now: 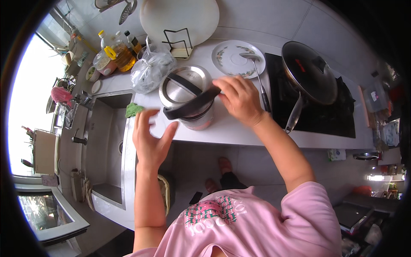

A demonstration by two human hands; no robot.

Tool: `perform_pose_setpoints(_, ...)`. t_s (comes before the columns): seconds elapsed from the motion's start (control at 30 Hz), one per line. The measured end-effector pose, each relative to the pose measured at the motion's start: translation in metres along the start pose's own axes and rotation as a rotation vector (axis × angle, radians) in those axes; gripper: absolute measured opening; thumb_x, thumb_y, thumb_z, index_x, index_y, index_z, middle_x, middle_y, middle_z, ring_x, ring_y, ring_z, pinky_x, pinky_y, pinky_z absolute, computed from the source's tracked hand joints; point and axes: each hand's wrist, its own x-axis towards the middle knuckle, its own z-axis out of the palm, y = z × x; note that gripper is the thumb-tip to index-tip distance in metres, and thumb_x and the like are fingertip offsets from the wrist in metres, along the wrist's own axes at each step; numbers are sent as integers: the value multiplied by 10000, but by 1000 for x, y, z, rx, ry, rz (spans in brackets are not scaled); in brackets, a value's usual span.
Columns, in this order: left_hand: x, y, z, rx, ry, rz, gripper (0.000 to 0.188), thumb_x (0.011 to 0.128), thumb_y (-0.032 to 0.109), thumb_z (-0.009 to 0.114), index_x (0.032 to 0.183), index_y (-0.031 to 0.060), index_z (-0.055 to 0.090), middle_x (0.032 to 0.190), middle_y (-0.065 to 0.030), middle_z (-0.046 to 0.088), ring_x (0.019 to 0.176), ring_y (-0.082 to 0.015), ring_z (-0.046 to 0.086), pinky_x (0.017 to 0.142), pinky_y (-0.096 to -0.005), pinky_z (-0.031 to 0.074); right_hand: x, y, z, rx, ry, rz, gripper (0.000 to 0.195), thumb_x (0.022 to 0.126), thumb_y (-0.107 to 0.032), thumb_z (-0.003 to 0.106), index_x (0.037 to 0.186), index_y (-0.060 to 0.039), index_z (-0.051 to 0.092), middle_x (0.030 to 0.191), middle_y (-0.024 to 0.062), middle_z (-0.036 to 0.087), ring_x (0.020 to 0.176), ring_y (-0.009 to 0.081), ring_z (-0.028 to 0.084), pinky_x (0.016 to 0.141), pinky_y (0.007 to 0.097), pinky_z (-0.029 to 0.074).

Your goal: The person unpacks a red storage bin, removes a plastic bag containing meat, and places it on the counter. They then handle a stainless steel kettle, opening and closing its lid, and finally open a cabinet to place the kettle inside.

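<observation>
A stainless-steel lidded pot [196, 120] stands near the front edge of the counter. A black bar crosses its metal lid [191, 77], and a curved black carrying handle [192, 104] arches over the front side. The right end of this handle lies between the thumb and fingers of my right hand [242, 99]. My left hand [151, 138], slightly blurred, is just left of the handle's other end, thumb and fingers spread with nothing between them. Behind its fingertips a green cloth [134, 110] lies by the sink rim.
A steel sink [107, 141] is at left. Behind the pot are a tied plastic bag [151, 70] and an oil bottle [123, 57]. A spatula [258, 77] rests on a floral plate [228, 57]. To the right, a lidded frying pan [308, 74] sits on the black cooktop [330, 119].
</observation>
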Motion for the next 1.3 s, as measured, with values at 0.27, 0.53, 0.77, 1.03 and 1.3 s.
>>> perform_pose_setpoints(0.27,91,8,48,205,-242,166,462,699,289,743,1015,-8,583,897,-181,634,825,-347,622,743,-387,496,45,14,17,117,101,88,245,763,-102,665,1000,-60,620,885,56,617,828,259,597,723,358,476)
perform_pose_setpoints(0.53,110,0,15,41,-421,-82,305,777,275,697,793,-21,627,600,-50,538,558,-135,475,519,-316,383,-140,-81,3,608,-169,546,85,806,-9,548,851,-34,615,788,99,627,719,290,614,648,365,492)
perform_pose_setpoints(0.77,75,24,-100,-12,-222,-280,268,855,217,649,1024,15,598,604,74,407,499,17,310,441,-178,209,-306,-91,97,1306,-320,1732,211,916,-177,518,1068,-64,609,927,14,646,745,83,582,648,221,457)
perform_pose_setpoints(1.03,-36,5,-186,-5,-131,-462,475,834,145,671,1223,-60,491,792,26,538,536,28,354,450,-126,228,-306,-77,177,1626,470,1805,225,876,-51,515,1086,-108,569,1103,42,602,1036,231,557,896,385,417)
perform_pose_setpoints(1.3,-124,0,-144,-243,-155,-640,269,822,160,681,970,-7,531,704,21,504,541,-27,427,453,-171,344,-286,-78,180,1826,701,1792,264,815,-12,426,1043,15,556,1127,140,587,1097,289,529,1047,429,345)
